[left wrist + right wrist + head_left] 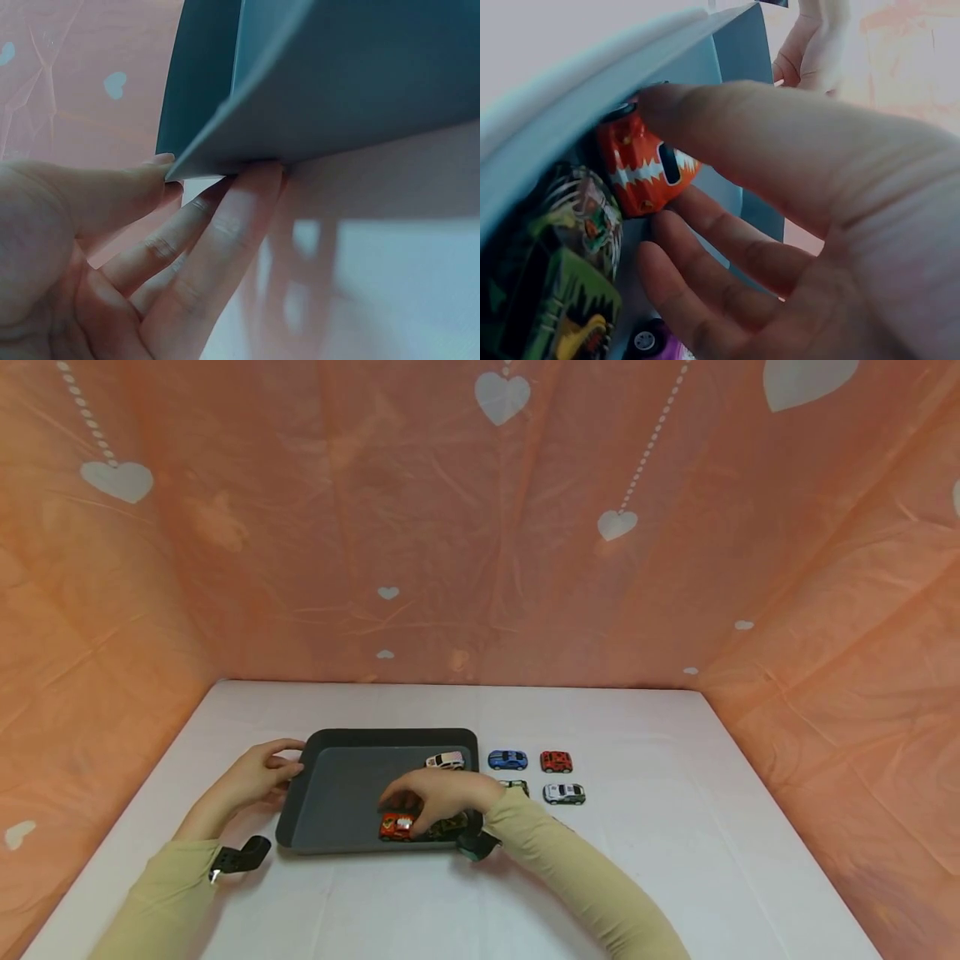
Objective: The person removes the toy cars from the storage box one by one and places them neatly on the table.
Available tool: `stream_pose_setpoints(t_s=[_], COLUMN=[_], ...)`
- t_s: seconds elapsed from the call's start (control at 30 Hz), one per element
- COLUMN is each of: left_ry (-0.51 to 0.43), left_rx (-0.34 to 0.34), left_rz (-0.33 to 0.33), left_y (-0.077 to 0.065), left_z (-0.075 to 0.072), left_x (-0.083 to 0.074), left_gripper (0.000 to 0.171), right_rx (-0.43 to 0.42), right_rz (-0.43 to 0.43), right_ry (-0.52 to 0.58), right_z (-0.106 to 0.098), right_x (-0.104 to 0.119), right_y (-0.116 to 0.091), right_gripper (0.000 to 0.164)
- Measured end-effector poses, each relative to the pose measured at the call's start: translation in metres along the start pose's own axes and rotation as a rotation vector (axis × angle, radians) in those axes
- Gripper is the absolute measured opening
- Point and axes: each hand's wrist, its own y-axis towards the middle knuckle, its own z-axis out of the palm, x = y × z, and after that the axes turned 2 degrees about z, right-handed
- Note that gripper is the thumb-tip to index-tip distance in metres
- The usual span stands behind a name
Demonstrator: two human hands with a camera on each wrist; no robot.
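A dark grey tray lies on the white table. My left hand pinches its left rim, thumb on the upper edge and fingers against the outside, as the left wrist view shows. Inside the tray, near its front edge, my right hand holds an orange toy car between thumb and index finger. Beside that car sits a green toy car with a dinosaur print, partly covered by the hand in the head view. A whitish toy car stands at the tray's back right. Part of a purple toy car shows below the fingers.
Right of the tray on the table stand a blue toy car, a red toy car and a silver toy car. Another car is mostly hidden behind the right wrist. Orange cloth walls with hearts enclose the table.
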Motion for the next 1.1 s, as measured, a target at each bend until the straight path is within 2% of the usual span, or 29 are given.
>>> stream_pose_setpoints(t_s=[0.87,1.1], left_ry=[-0.034,-0.011], left_rx=[0.002,-0.014], left_rz=[0.032,0.026], left_y=[-0.0014,-0.0007], left_z=[0.0000,0.0004], left_x=[0.0011,0.0012], left_gripper=[0.042,0.041], right_rx=[-0.008,-0.001], right_rz=[0.022,0.013], right_ry=[-0.033,-0.037], right_z=[0.0046,0.0040], right_x=[0.0062,0.0045], right_y=[0.0031,0.0034], right_gripper=[0.047,0.045])
